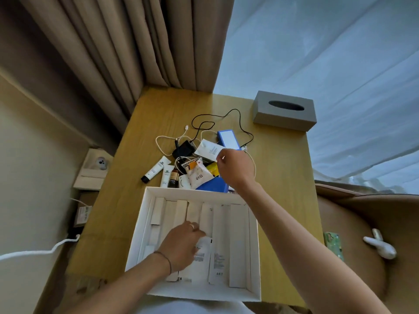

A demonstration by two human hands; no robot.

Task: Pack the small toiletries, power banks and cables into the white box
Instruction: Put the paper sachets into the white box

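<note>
Right hand [233, 168] pinches a white sachet [208, 150] by its corner, raised over the pile beyond the white box [145, 225]. Left hand [181, 245] is down inside the white box, fingers curled onto flat white packets [217, 257] lined in there; grip unclear. The pile just past the box's far wall: white tubes [156, 169], black and white cables [240, 123], blue power bank [229, 139], snack pouch [198, 175]. Wooden counter [283, 168]; grey tissue box [284, 109] at its far right corner. Beige curtains [113, 53] behind.
</note>
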